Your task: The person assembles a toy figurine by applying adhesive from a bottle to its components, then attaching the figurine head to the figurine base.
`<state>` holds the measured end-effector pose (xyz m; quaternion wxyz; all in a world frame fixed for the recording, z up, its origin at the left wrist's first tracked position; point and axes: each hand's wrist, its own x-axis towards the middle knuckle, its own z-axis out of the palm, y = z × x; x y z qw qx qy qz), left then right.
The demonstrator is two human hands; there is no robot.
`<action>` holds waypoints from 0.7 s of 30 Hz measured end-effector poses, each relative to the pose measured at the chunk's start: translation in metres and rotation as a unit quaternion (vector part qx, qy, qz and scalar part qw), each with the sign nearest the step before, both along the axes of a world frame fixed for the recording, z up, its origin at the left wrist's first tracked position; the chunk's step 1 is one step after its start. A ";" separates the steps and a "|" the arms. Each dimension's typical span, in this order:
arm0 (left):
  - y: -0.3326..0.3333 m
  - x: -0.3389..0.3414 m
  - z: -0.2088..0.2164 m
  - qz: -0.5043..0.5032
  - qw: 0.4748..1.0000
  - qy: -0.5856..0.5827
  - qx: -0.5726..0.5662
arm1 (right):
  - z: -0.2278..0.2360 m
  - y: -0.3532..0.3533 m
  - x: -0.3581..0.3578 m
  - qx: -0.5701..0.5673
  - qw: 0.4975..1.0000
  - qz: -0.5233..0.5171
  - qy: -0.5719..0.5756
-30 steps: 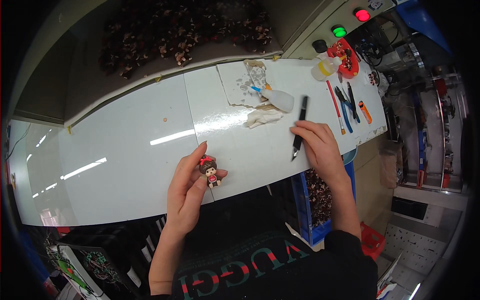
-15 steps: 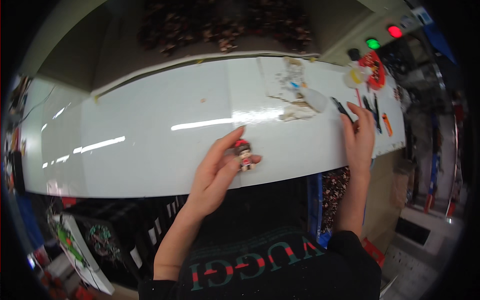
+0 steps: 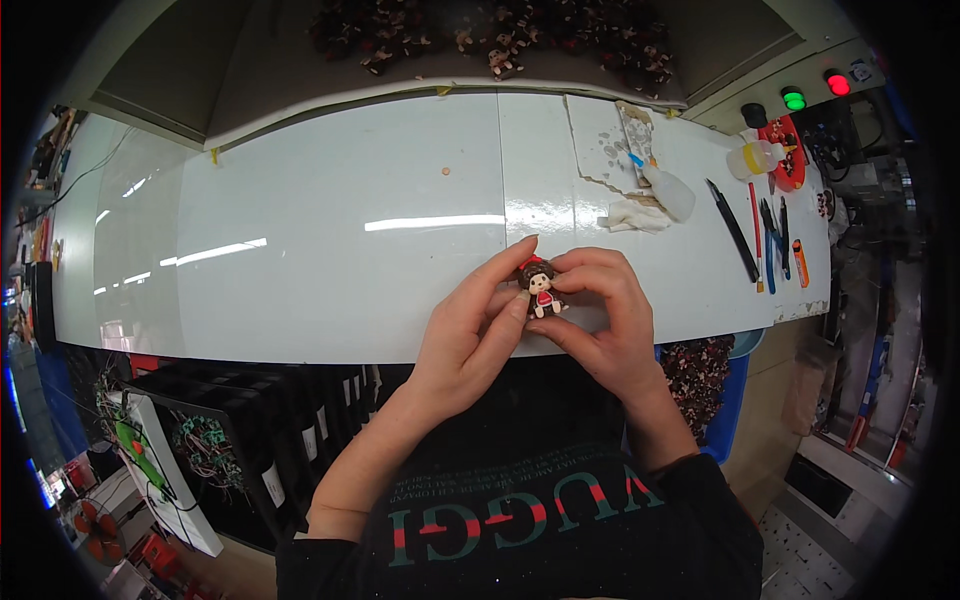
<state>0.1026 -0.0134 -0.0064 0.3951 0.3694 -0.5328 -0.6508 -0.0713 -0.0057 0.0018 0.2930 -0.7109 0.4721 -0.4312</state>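
On my white surface (image 3: 330,280), at the right, there lie a stained sheet (image 3: 598,148), a crumpled tissue (image 3: 637,216), a black tool (image 3: 733,232), a red brush (image 3: 756,230) and blue-handled pliers (image 3: 770,250).

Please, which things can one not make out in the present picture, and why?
In the head view:
- Back of the doll: turned away; its sides partly covered by the left grip and right grip.
- Doll pile: dim, cut off by the upper edge.
- Blue crate: partly behind the right forearm.
- Pieces in the red tray: too small.

Green lamp (image 3: 793,98) glowing between black knob (image 3: 753,115) and red lamp (image 3: 837,82)
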 end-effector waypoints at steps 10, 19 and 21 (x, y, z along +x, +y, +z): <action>-0.005 -0.003 -0.003 -0.002 0.990 -0.103 -0.094 | -0.015 -0.001 -0.003 -0.017 0.997 0.004 -0.071; -0.005 -0.004 -0.007 0.005 0.986 -0.118 -0.121 | -0.019 0.000 -0.004 0.007 0.996 0.012 -0.092; -0.004 -0.004 -0.006 0.012 0.985 -0.118 -0.129 | -0.018 0.000 -0.002 0.008 0.996 0.012 -0.093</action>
